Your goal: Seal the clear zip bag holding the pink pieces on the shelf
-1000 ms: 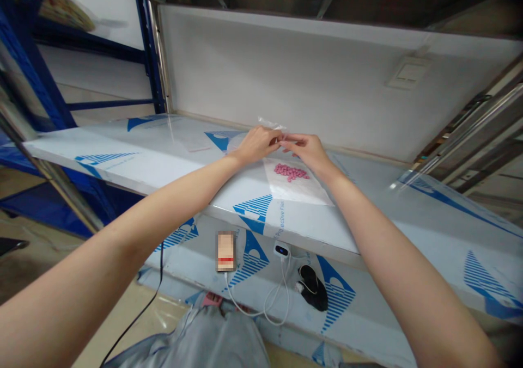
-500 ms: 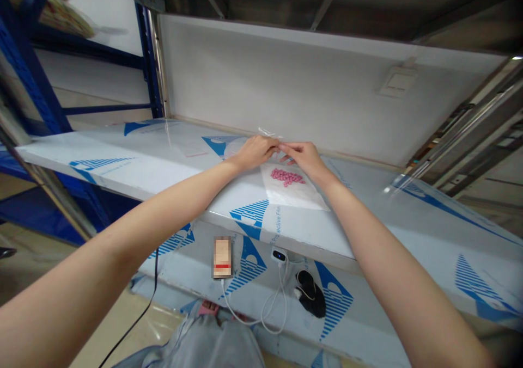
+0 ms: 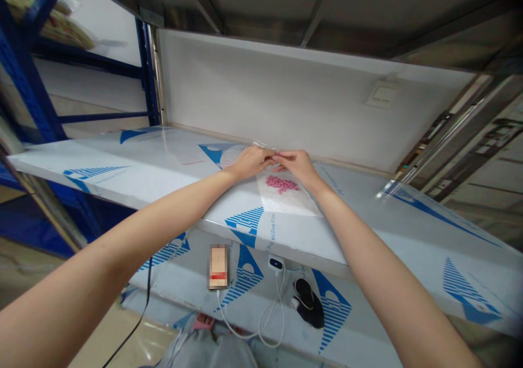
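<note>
A thin, whitish see-through plastic bag (image 3: 286, 203) lies flat on the shelf, with a cluster of small pink beads or pellets (image 3: 281, 184) in its middle. My left hand (image 3: 253, 161) and my right hand (image 3: 297, 166) meet at its far edge, thumbs and fingertips pinched close together. Both appear closed on the bag's top edge, though the fingers mostly hide what they grip. A crinkled bit of clear plastic (image 3: 259, 143) sticks up behind my left hand. To its left, a round clear item (image 3: 229, 157) is partly hidden.
On the lower shelf are a phone (image 3: 218, 267) on a white cable, a small white device (image 3: 276, 263) with a lit display, and a black item (image 3: 309, 305). A wall switch (image 3: 383, 93) sits behind. A metal shelf (image 3: 261, 8) hangs overhead; blue racking (image 3: 36, 74) stands left.
The view has tilted up slightly, so everything sits a little lower and further left. My hands stay together at the bag's far edge; the beads look unmoved.
</note>
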`<state>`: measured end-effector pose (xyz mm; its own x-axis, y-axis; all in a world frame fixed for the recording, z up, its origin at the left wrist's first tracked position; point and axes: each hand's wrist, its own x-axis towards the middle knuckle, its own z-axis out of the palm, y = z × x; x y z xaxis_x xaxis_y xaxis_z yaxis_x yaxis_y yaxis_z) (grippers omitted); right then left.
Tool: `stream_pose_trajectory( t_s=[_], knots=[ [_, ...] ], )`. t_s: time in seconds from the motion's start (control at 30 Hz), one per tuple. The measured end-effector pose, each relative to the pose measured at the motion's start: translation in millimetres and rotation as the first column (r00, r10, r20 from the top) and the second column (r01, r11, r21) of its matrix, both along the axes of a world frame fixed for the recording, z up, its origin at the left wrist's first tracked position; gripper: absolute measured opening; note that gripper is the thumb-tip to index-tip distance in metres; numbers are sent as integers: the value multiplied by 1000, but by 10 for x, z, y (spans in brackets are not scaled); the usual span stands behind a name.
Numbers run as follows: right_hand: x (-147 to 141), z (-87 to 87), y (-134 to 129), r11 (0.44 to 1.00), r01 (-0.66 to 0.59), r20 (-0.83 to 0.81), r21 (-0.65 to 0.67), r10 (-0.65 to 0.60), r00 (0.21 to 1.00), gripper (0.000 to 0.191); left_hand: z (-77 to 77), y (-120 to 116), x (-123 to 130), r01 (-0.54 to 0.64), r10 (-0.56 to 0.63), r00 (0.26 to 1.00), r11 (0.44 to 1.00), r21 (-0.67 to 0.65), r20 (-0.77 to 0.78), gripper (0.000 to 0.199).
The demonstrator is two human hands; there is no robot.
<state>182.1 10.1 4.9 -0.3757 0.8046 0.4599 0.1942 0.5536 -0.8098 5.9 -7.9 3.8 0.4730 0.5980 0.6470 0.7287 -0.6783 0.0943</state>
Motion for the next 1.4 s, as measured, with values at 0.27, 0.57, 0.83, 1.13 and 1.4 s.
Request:
stream_pose_trajectory(
  t_s=[0.27, 0.57, 0.83, 1.13, 1.4],
  knots=[
    [9, 61, -31, 999, 40, 45, -3, -40, 998, 17, 8, 5, 0, -33, 32, 999, 998, -45, -32, 28],
    [-12, 51, -76, 985, 143, 175, 92, -158, 972, 17, 24, -71, 51, -124, 124, 992, 992, -16, -21, 21],
    [62, 99, -88, 934, 251, 298, 252, -322, 898, 20, 34, -75, 65, -295, 292, 955, 954, 55, 56, 22],
    [27, 13, -115, 987, 145, 216, 73, -158, 964, 16, 8, -98, 51, -183, 183, 983, 967, 177, 15, 23],
    [27, -22, 19, 985, 160, 155, 65, -169, 973, 15, 54, -135, 42, -79, 100, 994, 947, 311, -52, 26]
  ],
)
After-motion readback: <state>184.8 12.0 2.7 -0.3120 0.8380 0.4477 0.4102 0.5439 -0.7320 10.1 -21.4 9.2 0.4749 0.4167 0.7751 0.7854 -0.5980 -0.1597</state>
